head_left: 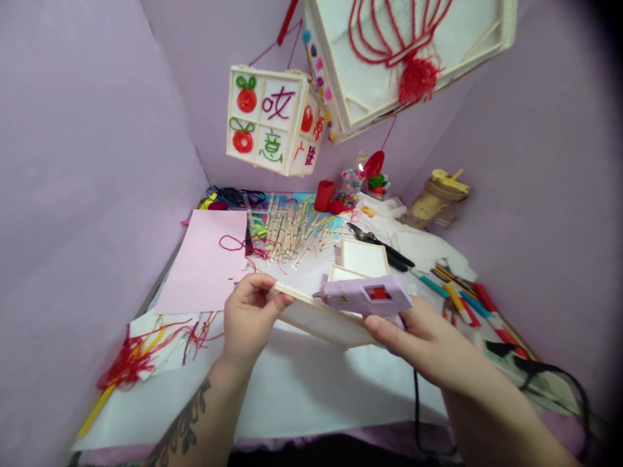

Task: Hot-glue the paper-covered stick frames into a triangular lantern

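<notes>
My left hand [249, 312] pinches the left corner of a flat white panel with a wooden stick frame [318, 320], held tilted above the table. My right hand [417, 337] is closed around the grip of a lilac hot glue gun [366, 296]. The gun's nozzle points left and rests at the panel's upper edge. A black cord [416, 402] drops from the gun toward the table's front edge. Two more white framed squares [364, 257] lie on the table just behind the gun.
A heap of wooden sticks [287, 232], a pink paper sheet [207, 263], red yarn [134, 355], black scissors [384, 246] and coloured markers [462, 298] lie around. A decorated paper lantern [272, 121] and a larger framed panel [413, 52] hang overhead. Lilac walls enclose the table.
</notes>
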`<state>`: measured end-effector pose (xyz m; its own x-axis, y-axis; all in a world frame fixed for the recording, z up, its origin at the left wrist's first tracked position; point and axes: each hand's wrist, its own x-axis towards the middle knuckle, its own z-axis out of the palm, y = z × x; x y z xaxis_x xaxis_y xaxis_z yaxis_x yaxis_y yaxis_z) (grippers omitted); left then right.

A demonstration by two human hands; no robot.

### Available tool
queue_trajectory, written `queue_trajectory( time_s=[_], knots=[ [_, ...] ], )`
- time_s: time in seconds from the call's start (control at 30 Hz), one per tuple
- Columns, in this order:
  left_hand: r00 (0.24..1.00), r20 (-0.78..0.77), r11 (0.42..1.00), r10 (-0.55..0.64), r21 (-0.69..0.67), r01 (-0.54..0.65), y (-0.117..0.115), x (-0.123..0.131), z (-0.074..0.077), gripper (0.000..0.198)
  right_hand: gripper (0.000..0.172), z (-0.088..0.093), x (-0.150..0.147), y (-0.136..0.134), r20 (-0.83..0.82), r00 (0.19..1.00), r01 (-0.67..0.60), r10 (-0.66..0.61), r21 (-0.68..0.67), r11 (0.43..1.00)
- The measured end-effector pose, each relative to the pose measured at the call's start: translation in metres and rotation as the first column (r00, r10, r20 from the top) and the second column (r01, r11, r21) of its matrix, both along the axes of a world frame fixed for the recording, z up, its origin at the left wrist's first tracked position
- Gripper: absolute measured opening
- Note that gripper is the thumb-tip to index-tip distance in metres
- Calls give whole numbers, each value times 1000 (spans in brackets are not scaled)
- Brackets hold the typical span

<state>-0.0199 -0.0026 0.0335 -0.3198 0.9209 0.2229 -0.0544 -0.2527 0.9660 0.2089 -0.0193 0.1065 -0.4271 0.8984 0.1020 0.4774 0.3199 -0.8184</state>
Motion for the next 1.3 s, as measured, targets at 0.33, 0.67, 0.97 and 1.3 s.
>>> queue_trajectory(
  time_s=[0.33, 0.67, 0.97, 1.3],
  knots=[
    [1000, -21, 1000, 22, 15, -22, 2, -1, -3, 29, 33, -3, 8, -2, 2, 1000, -8, 8, 2, 1000],
    [999, -14, 998, 41, 49, -40, 6, -5, -9, 28, 35, -8, 19, -4, 43, 999, 1, 0, -4, 1000],
    [998, 14, 996, 53, 77, -54, 8, -5, -8, 27, 33, -10, 28, -8, 76, 991, 116, -112, -43, 992],
    [998, 17, 996, 59, 67, -60, 9, -6, -9, 28, 32, -13, 37, -8, 96, 988, 122, -120, -20, 992]
  ],
)
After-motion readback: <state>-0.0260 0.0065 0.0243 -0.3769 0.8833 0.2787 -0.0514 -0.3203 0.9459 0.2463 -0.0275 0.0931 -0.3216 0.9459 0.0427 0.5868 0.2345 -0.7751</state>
